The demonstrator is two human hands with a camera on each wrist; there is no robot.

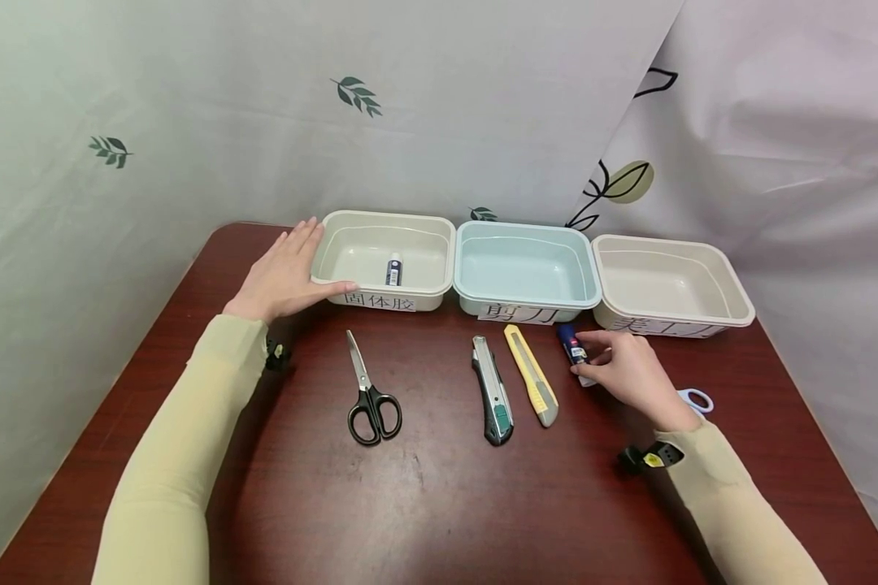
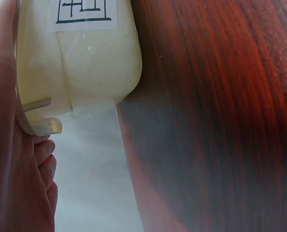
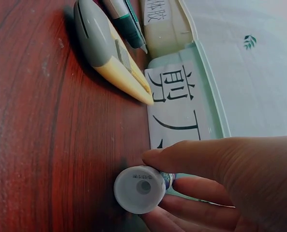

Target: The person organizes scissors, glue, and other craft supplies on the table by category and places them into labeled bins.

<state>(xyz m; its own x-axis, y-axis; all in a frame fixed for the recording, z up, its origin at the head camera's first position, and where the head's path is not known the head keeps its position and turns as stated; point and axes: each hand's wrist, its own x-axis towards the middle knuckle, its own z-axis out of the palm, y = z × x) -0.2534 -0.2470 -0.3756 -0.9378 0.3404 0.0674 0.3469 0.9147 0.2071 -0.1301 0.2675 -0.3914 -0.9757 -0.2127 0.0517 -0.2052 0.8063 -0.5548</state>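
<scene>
Dark red wood forms the bench, backed by pale curtains printed with leaves.

Under the right hand lies a glue stick with a blue cap; the fingers and thumb curl round its white lower end and pinch it, with its cap pointing away from the person. It rests on the bench just in front of the gap between the blue-green tub and the cream tub on the right. Just left of that hand lie a yellow box cutter and, beside it, a grey and green box cutter, both apart from the glue stick. Behind the right wrist a pale blue scissor handle shows near the bench's right edge.

The left hand lies flat with straight fingers against the outer left wall of the cream tub on the left, thumb along its front rim; nothing is gripped. Inside that tub stands a second glue stick. Black-handled scissors lie nearer the person than the left hand, with bare wood around them. Both forearms, in pale yellow sleeves, stretch forward over the bench, and the wide near half between them is bare wood.
</scene>
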